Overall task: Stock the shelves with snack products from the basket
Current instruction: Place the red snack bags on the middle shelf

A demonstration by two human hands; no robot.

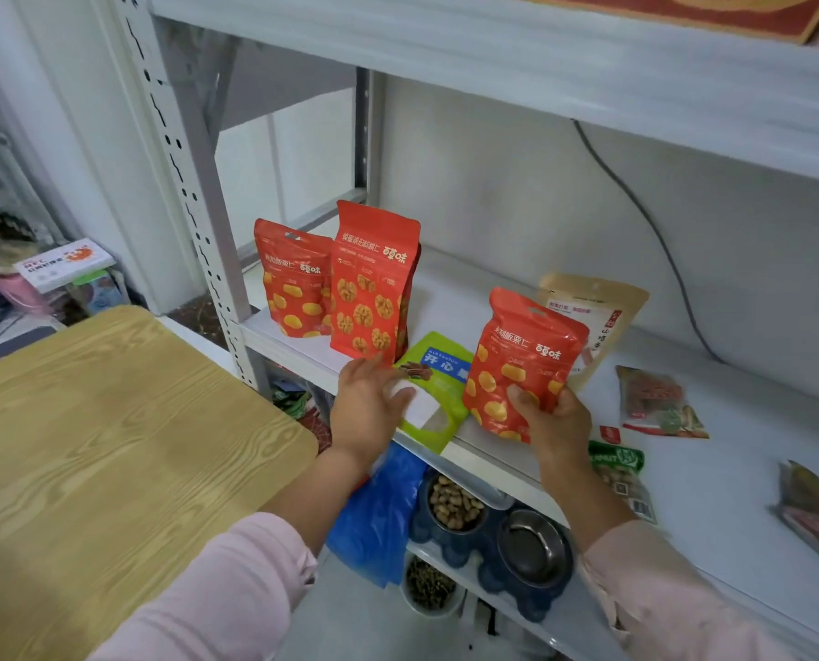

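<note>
Left hand [367, 403] fingers loose, apparently resting on flat green foil pouch [438, 388] at white metal shelf [731, 469] front edge; right hand [548, 422] grips red chestnut-print pouch [522, 360] upright, just right of green pouch; tall red walnut-print pouch [371, 283] standing behind-left; beige paper pouch [603, 307] behind-right.

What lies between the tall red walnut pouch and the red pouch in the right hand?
A green pouch lying flat on the shelf, the left hand touching it; head view.

White shelf [712, 489]: two red pouches [374, 283] upright left, green pouch [438, 398] flat at near edge, tan pouch [603, 307] behind, packets [655, 398] right.
</note>
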